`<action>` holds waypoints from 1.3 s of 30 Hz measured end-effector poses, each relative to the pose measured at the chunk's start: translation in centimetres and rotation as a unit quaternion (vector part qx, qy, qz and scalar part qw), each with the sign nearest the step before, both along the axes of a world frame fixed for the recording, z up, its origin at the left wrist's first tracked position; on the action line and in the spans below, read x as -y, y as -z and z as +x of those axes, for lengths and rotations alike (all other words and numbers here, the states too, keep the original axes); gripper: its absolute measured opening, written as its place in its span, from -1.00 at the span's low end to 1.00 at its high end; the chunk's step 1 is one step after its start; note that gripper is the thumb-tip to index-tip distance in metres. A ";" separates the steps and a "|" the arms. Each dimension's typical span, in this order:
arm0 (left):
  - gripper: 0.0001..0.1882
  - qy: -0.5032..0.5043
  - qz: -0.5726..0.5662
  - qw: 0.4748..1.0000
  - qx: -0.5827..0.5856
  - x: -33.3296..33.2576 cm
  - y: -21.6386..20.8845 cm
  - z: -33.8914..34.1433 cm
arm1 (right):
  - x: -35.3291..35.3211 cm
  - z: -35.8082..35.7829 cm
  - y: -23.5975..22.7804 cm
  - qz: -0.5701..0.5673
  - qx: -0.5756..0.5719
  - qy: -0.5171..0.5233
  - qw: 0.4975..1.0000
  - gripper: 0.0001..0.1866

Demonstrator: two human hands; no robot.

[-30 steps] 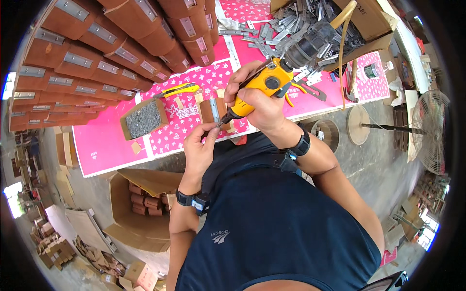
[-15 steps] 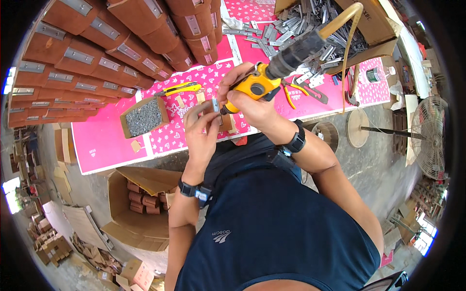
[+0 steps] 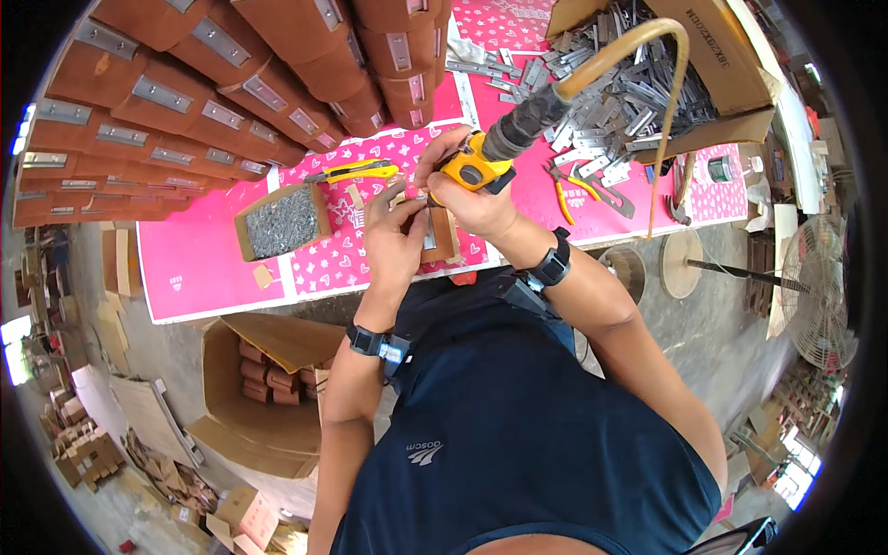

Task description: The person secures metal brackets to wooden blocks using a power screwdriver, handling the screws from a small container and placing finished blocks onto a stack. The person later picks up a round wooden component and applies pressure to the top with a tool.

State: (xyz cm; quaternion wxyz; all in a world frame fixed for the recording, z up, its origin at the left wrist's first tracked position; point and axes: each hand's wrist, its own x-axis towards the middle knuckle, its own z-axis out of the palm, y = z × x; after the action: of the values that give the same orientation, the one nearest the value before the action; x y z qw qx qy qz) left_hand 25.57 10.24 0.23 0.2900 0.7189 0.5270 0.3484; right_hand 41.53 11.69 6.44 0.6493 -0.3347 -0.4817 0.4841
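Note:
My right hand (image 3: 476,205) is wrapped round a yellow and black power drill (image 3: 472,166). The drill points down, its tip over a reddish-brown block (image 3: 446,242) at the table's near edge. A silver metal plate (image 3: 429,233) lies against the block's left part. Bent fingers of my left hand (image 3: 396,242) close together at the plate, right beside the drill tip; whatever they pinch is hidden. Left of that hand stands an open cardboard box of screws (image 3: 319,208), with a yellow utility knife (image 3: 356,171) just behind it.
Stacked reddish-brown pieces with metal plates (image 3: 222,113) fill the far left. At the back right, loose metal strips (image 3: 638,92) spill from a carton. A hose (image 3: 682,83) arches from the drill. Pliers (image 3: 566,196) and a hammer (image 3: 683,194) lie rightward. A fan (image 3: 816,291) stands beyond.
The drill has tilted more upright and its tip has come down toward the block. The metal plate, raised in my left fingers before, now lies against the block. The view has shifted slightly.

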 end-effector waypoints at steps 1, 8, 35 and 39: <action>-0.79 -0.002 -0.002 1.000 0.014 0.0 0.1 0.0 | -0.1 0.1 0.1 -0.001 0.001 -0.004 1.000 -0.68; -0.82 -0.014 -0.051 0.997 0.052 0.2 0.6 0.1 | -0.4 0.2 0.7 0.008 0.013 -0.024 1.000 -0.69; -0.09 0.058 0.014 0.998 0.030 1.7 0.0 0.1 | 3.4 3.2 1.2 0.089 0.030 0.049 0.994 -0.67; 0.05 0.159 0.057 0.976 -0.136 1.6 -4.1 0.8 | 6.6 8.5 3.4 0.034 0.120 0.105 0.987 -0.67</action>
State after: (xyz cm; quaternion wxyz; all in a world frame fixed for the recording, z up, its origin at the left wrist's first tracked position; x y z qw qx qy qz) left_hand 26.38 8.62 4.30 0.2260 0.8497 0.4192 0.2263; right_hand 50.02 5.11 3.00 0.6450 -0.4168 -0.5344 0.3530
